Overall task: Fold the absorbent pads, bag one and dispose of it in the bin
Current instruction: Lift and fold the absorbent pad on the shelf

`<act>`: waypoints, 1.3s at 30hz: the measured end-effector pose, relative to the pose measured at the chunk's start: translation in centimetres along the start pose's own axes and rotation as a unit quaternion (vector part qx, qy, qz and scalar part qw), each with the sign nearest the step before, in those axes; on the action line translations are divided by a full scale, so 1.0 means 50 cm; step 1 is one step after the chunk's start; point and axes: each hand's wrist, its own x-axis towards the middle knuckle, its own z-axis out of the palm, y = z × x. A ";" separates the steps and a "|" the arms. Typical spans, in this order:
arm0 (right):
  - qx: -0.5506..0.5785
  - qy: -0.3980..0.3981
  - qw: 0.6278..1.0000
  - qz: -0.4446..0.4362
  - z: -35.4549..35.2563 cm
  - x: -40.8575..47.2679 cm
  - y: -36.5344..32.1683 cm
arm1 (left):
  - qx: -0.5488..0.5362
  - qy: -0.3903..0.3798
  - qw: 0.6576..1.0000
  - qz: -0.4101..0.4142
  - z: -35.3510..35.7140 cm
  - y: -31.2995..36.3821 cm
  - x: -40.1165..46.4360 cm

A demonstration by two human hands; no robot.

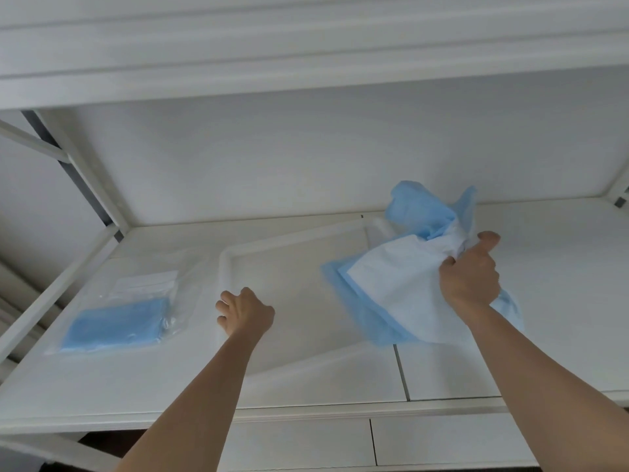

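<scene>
A person's right hand (471, 270) bunches a crumpled blue-and-white absorbent pad (391, 284) in a closed fist, thumb up, lifting its upper part off the shallow white rectangular tray (228, 264) that lies on the white bench (340, 386). The pad's lower blue edge drapes over the tray's right end, while a loose blue fold stands above the fist. The left hand (243, 313) rests on the tray's near left rim with fingers curled over its edge, apparently steadying it and holding nothing else. Left of the tray lies a clear plastic bag (136, 301) with a folded blue pad (117, 323) already inside. No bin is in view.

The risks look plain enough. Gripped in a wad, the pad may not open flat, so any fold made from here could come out lopsided and too bulky. The trailing blue edge could catch the tray's rim and drag the tray, should the left hand let go. The loose upper fold may flop over the fist and hide the corners needed for a clean fold.
</scene>
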 end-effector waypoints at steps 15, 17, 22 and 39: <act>0.055 0.089 0.980 0.172 -0.102 0.141 0.075 | 0.014 -0.121 0.987 0.107 0.046 0.066 -0.054; 0.070 0.095 0.976 0.183 -0.100 0.160 0.070 | 0.026 -0.133 0.983 0.122 0.053 0.071 -0.060; 0.068 0.079 0.994 0.026 -0.065 0.147 0.059 | 0.052 -0.164 0.973 0.156 0.070 0.077 -0.059; -0.214 -0.352 0.893 -0.180 0.085 -0.014 0.114 | 0.077 -0.186 0.966 0.164 0.082 0.008 -0.058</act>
